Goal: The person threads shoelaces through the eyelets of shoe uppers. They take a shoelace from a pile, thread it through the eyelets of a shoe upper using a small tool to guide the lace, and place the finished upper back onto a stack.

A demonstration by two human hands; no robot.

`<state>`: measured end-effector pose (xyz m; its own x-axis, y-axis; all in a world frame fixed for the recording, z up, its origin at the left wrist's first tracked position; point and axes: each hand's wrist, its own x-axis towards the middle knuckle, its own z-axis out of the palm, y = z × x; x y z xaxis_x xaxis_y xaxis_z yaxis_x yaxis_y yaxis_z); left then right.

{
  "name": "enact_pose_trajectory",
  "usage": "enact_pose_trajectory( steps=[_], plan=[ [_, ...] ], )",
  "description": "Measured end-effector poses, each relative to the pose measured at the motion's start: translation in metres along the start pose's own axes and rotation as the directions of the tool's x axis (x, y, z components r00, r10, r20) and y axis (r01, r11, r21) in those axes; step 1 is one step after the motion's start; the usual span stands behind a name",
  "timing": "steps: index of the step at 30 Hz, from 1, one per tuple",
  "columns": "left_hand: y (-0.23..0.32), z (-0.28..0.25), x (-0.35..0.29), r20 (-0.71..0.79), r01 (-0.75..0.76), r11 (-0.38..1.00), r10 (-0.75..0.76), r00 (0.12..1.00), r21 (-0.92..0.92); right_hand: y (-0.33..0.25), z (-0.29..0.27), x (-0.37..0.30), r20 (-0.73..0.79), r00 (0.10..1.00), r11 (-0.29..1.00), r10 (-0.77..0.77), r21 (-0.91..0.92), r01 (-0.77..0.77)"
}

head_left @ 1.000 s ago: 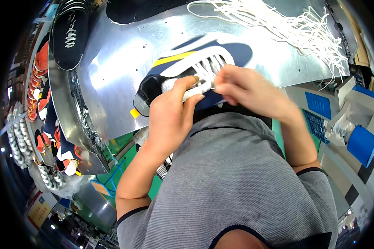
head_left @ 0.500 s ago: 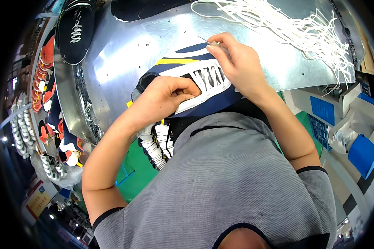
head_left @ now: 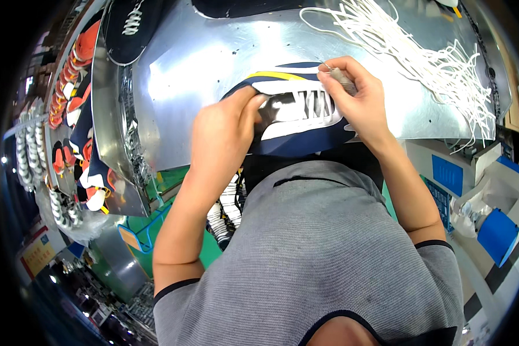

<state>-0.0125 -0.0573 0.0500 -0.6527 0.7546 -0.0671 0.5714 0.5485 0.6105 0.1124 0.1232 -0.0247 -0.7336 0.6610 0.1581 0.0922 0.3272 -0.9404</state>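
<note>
Head view: a navy shoe upper (head_left: pixel 297 142) with white trim and a yellow stripe lies at the near edge of the table (head_left: pixel 193 109), straight in front of the person's body, toe end to the right. White lace runs in rungs across the toe half of its opening, which shows dark and shiny inside toward the heel.

The left hand (head_left: pixel 228 127) is at the heel end, slightly blurred, with thumb and forefinger bent against the collar; whether they pinch it cannot be told. The right hand (head_left: pixel 356 95) is raised over the toe end, fingers closed around a small tool (head_left: pixel 345 82) with a greyish handle and a thin tip.

Beyond the right hand, a loose pile of white laces (head_left: pixel 421 66) spreads over the metal surface. A black laced upper (head_left: pixel 118 37) lies at the far left, and striped black-and-white uppers (head_left: pixel 230 199) show below the near edge, beside the person.
</note>
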Motion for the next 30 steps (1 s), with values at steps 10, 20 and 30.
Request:
enact_pose_trajectory(
  steps=[10,20,30],
  plan=[
    [0.006,0.032,0.006,-0.292,-0.036,0.990,0.075,0.954,0.137,-0.013,-0.002,0.002,0.143,0.987,0.996,0.071,-0.055,-0.064],
    [-0.010,0.020,0.001,-0.144,-0.140,0.966,0.110,0.983,-0.218,-0.013,-0.004,0.001,0.121,0.987,0.983,0.101,-0.163,-0.081],
    [0.003,0.020,0.010,-0.200,-0.103,0.973,0.145,0.969,0.206,-0.014,-0.005,0.001,0.112,0.983,0.983,0.146,-0.126,-0.132]
  ],
)
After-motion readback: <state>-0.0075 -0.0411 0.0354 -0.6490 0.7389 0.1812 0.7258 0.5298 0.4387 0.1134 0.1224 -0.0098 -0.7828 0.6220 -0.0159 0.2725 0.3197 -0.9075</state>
